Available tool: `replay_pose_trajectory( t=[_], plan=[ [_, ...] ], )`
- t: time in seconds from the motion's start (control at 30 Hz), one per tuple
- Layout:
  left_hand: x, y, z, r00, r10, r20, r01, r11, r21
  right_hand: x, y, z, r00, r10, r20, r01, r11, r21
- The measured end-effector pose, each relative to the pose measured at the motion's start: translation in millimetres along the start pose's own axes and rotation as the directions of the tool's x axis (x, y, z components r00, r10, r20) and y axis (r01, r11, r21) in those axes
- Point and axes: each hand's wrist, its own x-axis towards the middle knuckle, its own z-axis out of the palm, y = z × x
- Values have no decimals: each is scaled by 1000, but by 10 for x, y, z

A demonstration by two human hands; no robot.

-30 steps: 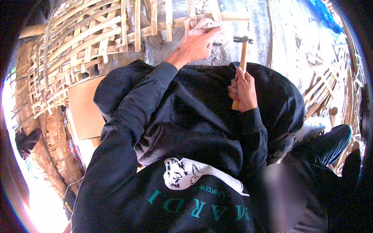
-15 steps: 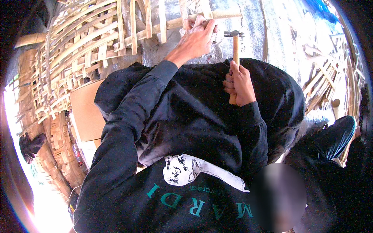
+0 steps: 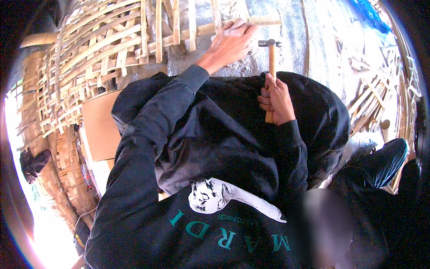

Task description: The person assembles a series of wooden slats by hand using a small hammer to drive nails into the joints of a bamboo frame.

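Observation:
My right hand [image 3: 278,99] grips the wooden handle of a hammer [image 3: 272,60] above my lap, with its small dark metal head pointing away from me. Further forward and to the left, my left hand [image 3: 229,45] lies over a horizontal bamboo strip [image 3: 206,29], its fingers bent across the strip beside an upright slat [image 3: 217,15]. The thumb is hidden, as is anything small under the fingers. Several upright bamboo slats [image 3: 192,27] cross the strip to the left of this hand. The hammer head is apart from the strip.
Woven bamboo lattice [image 3: 103,40] fills the far left, by a cardboard box [image 3: 101,125]. A grey sheet [image 3: 291,49] covers the ground ahead. Loose bamboo sticks [image 3: 371,96] are heaped at right, near a blue sheet [image 3: 369,15]. Another person's dark-trousered leg [image 3: 380,163] is at lower right.
My left hand has shifted slightly, from a raised, bunched grip to lying flatter over the strip. The hammer stays in my right hand, nearly still. The whole view has shifted slightly.

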Motion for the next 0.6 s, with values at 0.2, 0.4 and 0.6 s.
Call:
replay_pose_trajectory(
  t=[0.2,0.4,0.6],
  plan=[
    [253,-202,-73,947,307,90,-310,950,23,118,69,-133,990,-64,129,73,995,-69],
    [382,-287,-238,792,435,428,-481,877,-1,-5,-78,-83,979,-18,205,-22,981,192],
    [331,-272,-139,811,467,353,-522,850,75,-24,-121,-157,970,-45,238,-20,964,265]
  ],
)
